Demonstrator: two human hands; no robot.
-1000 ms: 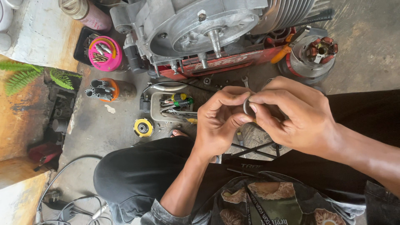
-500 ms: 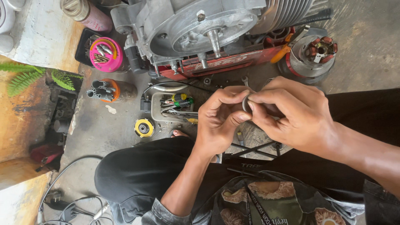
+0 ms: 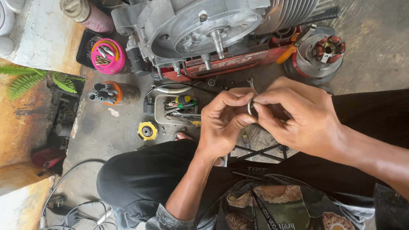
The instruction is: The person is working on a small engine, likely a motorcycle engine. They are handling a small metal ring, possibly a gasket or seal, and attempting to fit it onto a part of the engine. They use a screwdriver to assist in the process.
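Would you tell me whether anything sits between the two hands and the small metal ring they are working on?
Nothing visible does: the left hand and right hand both pinch the small metal ring directly with bare fingertips, above the tool tray.

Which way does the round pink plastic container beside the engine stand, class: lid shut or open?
Open. The round pink plastic container has no lid on, and small metal parts show inside it.
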